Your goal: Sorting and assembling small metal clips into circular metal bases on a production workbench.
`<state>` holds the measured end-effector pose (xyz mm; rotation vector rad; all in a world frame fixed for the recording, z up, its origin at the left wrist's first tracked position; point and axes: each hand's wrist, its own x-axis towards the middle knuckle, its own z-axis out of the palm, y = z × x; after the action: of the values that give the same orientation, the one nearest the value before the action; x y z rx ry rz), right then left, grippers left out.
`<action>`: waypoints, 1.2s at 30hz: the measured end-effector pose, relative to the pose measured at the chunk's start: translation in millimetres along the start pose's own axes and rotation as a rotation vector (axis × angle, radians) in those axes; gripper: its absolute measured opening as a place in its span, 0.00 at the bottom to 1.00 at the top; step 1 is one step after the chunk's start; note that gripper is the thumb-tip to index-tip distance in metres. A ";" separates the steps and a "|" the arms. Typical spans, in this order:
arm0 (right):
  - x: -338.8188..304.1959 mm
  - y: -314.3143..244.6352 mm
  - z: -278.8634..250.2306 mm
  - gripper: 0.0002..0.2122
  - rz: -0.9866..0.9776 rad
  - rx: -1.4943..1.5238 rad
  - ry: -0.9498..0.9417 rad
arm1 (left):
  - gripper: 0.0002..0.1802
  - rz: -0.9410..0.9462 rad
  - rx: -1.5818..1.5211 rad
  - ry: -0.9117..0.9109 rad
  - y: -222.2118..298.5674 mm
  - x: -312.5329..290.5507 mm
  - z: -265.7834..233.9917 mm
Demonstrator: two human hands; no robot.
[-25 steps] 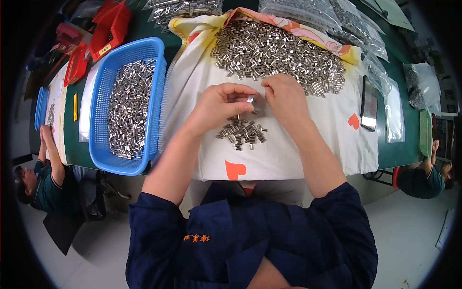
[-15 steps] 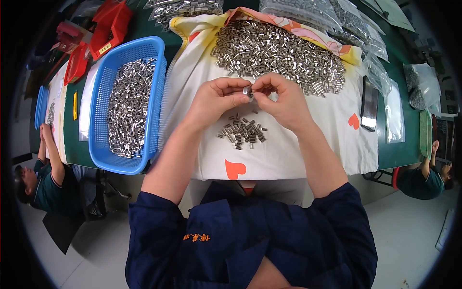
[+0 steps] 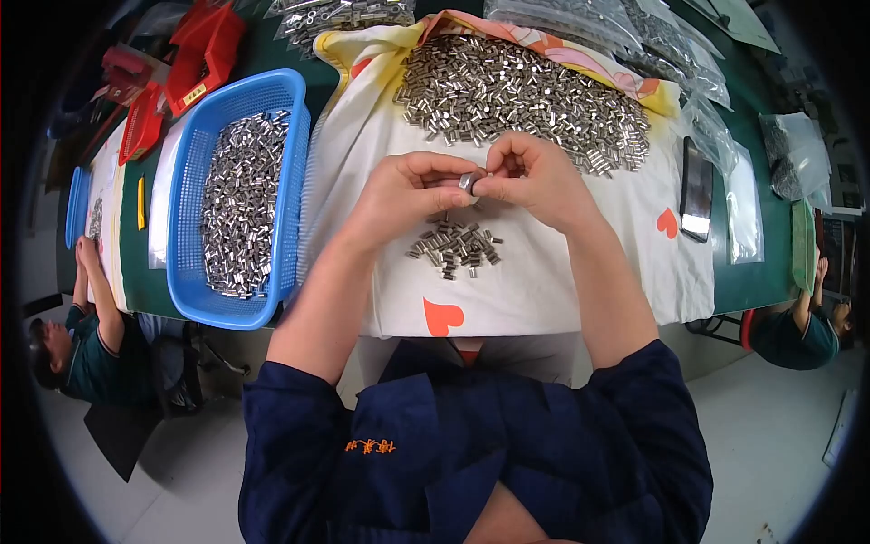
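Observation:
Above the cloth, my left hand point(image 3: 408, 192) pinches a small shiny metal piece point(image 3: 468, 181), ring-like in look, between thumb and fingertips. My right hand point(image 3: 536, 181) meets it from the other side, its thumb at the piece and its index finger bent in a pinch. Whatever lies between the right fingertips is too small to make out. Just below the hands lies a small heap of short silver metal cylinders point(image 3: 458, 247). Beyond them spreads a large pile of the same sort of cylinders point(image 3: 526, 91), on a white cloth point(image 3: 544, 295) with red hearts.
At the left stands a blue plastic basket point(image 3: 181, 208) holding many metal cylinders. A phone point(image 3: 696, 190) lies on the cloth's right side. Clear bags of metal parts point(image 3: 580, 27) line the back. Red bins point(image 3: 204, 54) stand far left. Co-workers sit at both sides.
My right thumb has come forward against the metal piece, and the right index finger has lifted and curled. The piece has turned slightly in my left fingers.

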<state>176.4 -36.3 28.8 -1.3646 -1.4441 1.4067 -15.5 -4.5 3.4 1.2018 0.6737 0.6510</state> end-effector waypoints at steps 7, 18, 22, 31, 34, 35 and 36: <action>16.9 21.2 7.3 0.06 -0.165 -0.423 0.368 | 0.16 -0.028 0.335 -0.062 -2.2 0.1 16.7; 14.3 25.9 17.7 0.04 -0.364 -0.941 0.445 | 0.15 -0.064 0.124 -0.100 -2.7 -2.1 10.5; 9.0 22.9 16.3 0.03 -0.355 -1.048 0.425 | 0.16 -0.062 0.003 0.008 -2.3 3.8 5.8; 6.2 20.0 17.2 0.04 -0.306 -0.871 0.432 | 0.16 0.021 -0.067 0.104 -2.1 6.9 0.0; 7.7 21.3 14.0 0.04 -0.397 -1.033 0.368 | 0.16 0.035 -0.101 0.104 -2.7 7.4 -0.5; 8.0 22.7 12.9 0.04 -0.395 -1.035 0.370 | 0.16 0.024 -0.089 0.110 -2.8 7.7 -0.2; 8.2 24.9 12.0 0.04 -0.400 -1.033 0.372 | 0.16 0.013 -0.078 0.115 -2.8 8.4 0.0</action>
<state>168.5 -34.8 1.2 -1.6415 -2.1081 0.0634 -9.9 1.2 -0.3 1.1039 0.7306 0.7551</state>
